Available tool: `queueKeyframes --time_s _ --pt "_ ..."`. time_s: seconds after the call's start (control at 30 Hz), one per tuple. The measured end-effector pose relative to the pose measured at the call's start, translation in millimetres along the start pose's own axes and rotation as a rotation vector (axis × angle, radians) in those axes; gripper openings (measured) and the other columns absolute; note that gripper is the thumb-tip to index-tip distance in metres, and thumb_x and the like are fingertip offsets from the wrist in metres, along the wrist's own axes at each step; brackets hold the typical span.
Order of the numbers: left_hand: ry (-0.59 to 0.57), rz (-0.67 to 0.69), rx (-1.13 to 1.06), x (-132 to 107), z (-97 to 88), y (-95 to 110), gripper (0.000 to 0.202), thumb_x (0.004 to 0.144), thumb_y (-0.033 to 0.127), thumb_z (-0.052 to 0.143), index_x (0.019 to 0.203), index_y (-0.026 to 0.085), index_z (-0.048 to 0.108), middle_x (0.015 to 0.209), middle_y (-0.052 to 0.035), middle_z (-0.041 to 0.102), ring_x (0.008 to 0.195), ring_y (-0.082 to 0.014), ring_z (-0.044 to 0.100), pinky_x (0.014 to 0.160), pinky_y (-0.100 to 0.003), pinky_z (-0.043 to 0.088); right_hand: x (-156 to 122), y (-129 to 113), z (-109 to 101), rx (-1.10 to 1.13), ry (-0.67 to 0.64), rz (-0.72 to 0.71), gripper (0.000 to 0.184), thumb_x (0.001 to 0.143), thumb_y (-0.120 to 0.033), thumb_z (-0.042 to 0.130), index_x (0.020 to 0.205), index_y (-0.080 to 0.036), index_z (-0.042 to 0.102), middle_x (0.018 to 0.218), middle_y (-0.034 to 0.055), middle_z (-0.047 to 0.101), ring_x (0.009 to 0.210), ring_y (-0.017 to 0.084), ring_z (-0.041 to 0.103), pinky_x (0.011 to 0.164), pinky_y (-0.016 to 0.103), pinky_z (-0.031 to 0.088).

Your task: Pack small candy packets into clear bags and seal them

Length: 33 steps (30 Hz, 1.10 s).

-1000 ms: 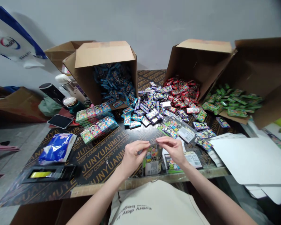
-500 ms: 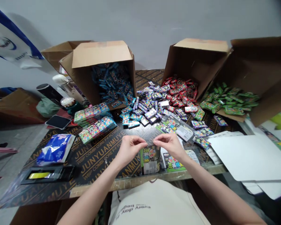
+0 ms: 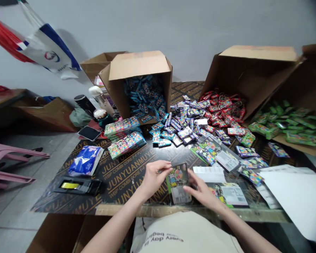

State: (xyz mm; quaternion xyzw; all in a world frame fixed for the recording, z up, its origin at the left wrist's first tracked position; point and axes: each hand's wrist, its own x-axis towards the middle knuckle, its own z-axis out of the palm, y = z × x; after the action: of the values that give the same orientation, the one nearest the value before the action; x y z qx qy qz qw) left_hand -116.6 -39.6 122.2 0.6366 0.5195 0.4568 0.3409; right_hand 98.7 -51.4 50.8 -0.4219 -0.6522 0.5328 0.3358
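A dark printed packet [image 3: 179,184] with a green left edge and a pale label stands in front of me near the table's front edge. It looks sleeved in clear plastic. My left hand [image 3: 155,177] pinches it at the upper left corner. My right hand [image 3: 201,191] holds its right side, thumb across the front and the other fingers at the edge. Just right of that hand lies another printed packet [image 3: 233,195] with a white label, beside a white folded sheet [image 3: 209,174]. Further back, more flat packets [image 3: 218,154] overlap each other.
Cartons on their sides hold small blue packs [image 3: 147,96], red packs [image 3: 223,105] and green packs [image 3: 292,123]. Purple packs [image 3: 184,119] lie heaped between them. To the left are stacked boxes [image 3: 126,144], a phone [image 3: 89,133], a blue tissue pack [image 3: 85,160] and a tape dispenser [image 3: 77,185].
My right hand has moved from the packet's top edge down to its right side, its fingers spreading. My left hand stays at the upper corner. The view has swung left.
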Motion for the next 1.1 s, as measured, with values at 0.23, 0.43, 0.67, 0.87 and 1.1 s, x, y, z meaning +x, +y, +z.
queueKeyframes --time_s 0.23,0.43,0.67,0.87,1.1 --pt "0.593 -0.343 -0.156 -21.1 -47.0 -76.2 0.026 0.065 0.034 0.070 0.081 0.013 0.067 0.077 -0.0057 0.068 0.072 -0.0195 0.064 0.071 -0.033 0.051 110.7 -12.7 22.0 -0.283 -0.020 -0.192 0.060 0.081 -0.043 0.051 0.134 -0.025 0.031 0.122 0.0088 0.052 0.109 0.023 0.049 0.093 0.040 0.037" --pt "0.706 -0.336 0.337 -69.5 -73.3 -106.3 0.036 0.065 0.038 0.066 0.095 0.019 0.064 0.112 -0.0114 0.058 0.107 -0.0296 0.053 0.094 -0.045 0.039 224.5 -19.7 40.3 -0.980 -0.126 -0.242 0.094 0.060 -0.037 0.068 0.140 -0.023 0.020 0.139 0.0164 0.031 0.129 0.036 0.017 0.098 0.052 0.012" --pt "0.496 -0.413 -0.256 -26.2 -37.0 -82.0 0.048 0.069 0.035 0.066 0.111 0.017 0.052 0.108 -0.0125 0.060 0.100 -0.0225 0.058 0.088 -0.036 0.045 214.4 -34.5 62.1 -0.950 -0.099 -0.287 0.088 0.060 -0.036 0.064 0.138 -0.020 0.026 0.110 0.0119 0.051 0.105 0.029 0.043 0.096 0.046 0.019" --pt "0.409 -0.494 -0.632 14.4 -1.8 -67.0 0.069 0.059 0.027 0.074 0.119 0.017 0.041 0.072 0.0004 0.063 0.064 -0.0127 0.062 0.064 -0.025 0.049 119.0 -43.0 54.1 -0.758 0.007 -0.335 0.096 0.058 -0.050 0.068 0.138 -0.020 0.025 0.105 0.0106 0.048 0.097 0.027 0.045 0.084 0.039 0.034" --pt "0.189 -0.582 -0.710 18.0 2.6 -55.9 0.078 0.053 0.026 0.079 0.120 0.016 0.040 0.061 0.0020 0.064 0.054 -0.0133 0.061 0.055 -0.022 0.045 46.0 -40.8 12.5 -0.667 -0.023 -0.279 0.053 0.063 -0.050 0.068 0.108 -0.023 0.058 0.108 0.0099 0.051 0.102 0.027 0.047 0.088 0.041 0.034"
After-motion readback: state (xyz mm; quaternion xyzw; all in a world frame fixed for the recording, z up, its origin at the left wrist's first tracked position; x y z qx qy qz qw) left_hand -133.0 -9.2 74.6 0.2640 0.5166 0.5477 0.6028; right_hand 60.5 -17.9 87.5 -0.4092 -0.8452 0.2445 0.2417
